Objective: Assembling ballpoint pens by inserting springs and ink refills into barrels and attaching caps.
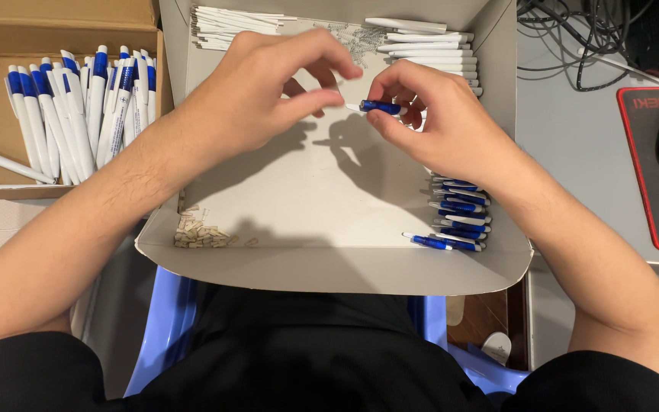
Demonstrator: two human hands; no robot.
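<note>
Right hand [440,122] pinches the blue pen part [381,107] between thumb and fingertips, above the middle of the grey cardboard tray [329,267]. Left hand [268,88] has fingers curled, thumb and forefinger nearly touching at the part's white tip; can't tell if it holds anything. Part: short blue barrel, glossy plastic, likely light, stiff, slippery. Grip mid-barrel. Matching blue parts [459,214] stacked at the tray's right wall.

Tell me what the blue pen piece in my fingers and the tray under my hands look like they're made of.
Blue pen piece: probably glossy moulded plastic, given the bright highlight along it. Grey tray: looks like matte cardboard, with folded flaps, soft creased edges and no shine.
</note>
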